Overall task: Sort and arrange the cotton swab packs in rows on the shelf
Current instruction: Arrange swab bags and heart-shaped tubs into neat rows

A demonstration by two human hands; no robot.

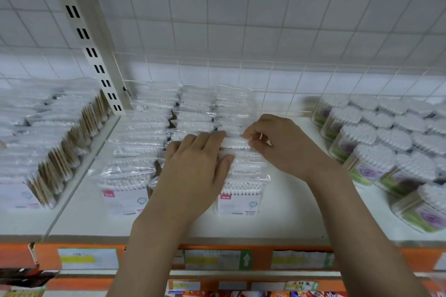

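Note:
Clear bags of white cotton swabs stand in three rows on the white shelf (pixel 294 202). The left row (pixel 131 164) and the right row (pixel 241 190) show pink-labelled front packs; my left forearm hides much of the middle row. My left hand (pixel 195 169) lies over the middle and right rows, fingers and thumb around the top edge of a swab pack (pixel 235 144) in the right row. My right hand (pixel 282 144) pinches the same pack's other end with curled fingers.
Heart-shaped clear boxes of swabs with purple flower labels (pixel 386 159) fill the shelf's right side. Wooden-stick swab bags (pixel 48 152) crowd the neighbouring bay left of the slotted upright (pixel 96 55). A wire grid backs the shelf. An orange price rail (pixel 217 258) runs along the front edge.

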